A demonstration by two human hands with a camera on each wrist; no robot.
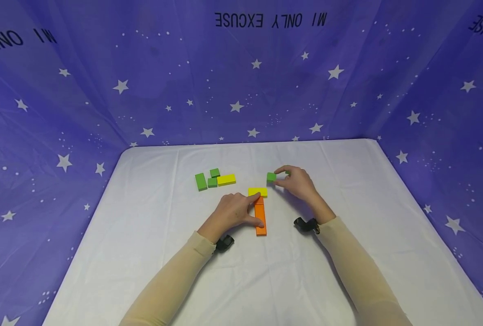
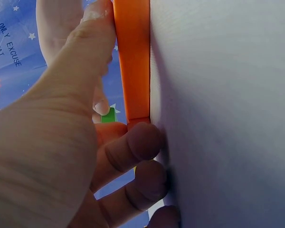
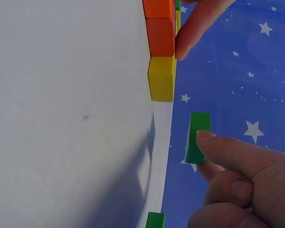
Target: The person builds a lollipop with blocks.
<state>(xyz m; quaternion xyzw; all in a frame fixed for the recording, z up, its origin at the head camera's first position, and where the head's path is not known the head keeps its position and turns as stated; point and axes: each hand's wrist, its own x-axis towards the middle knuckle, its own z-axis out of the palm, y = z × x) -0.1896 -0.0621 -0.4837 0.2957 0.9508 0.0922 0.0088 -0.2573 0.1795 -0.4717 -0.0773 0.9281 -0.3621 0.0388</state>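
On the white table a long orange block (image 1: 259, 214) and a shorter red-orange block (image 1: 259, 200) lie end to end, meeting a crosswise yellow block (image 1: 251, 192) at the far end. My left hand (image 1: 231, 210) rests on this row, thumb on the long block and index fingertip where the red-orange block meets the yellow one. Its other fingers reach down beside the row in the left wrist view. Between thumb and index finger my right hand (image 1: 300, 183) pinches a small green block (image 3: 198, 138), held above the table to the right of the yellow block.
Left of the row lie a green rectangular block (image 1: 200, 181), two small green blocks and a yellow block (image 1: 226, 180). Another green block (image 3: 155, 220) sits beyond my right hand, mostly hidden in the head view. A purple starred curtain (image 1: 241, 81) surrounds the table.
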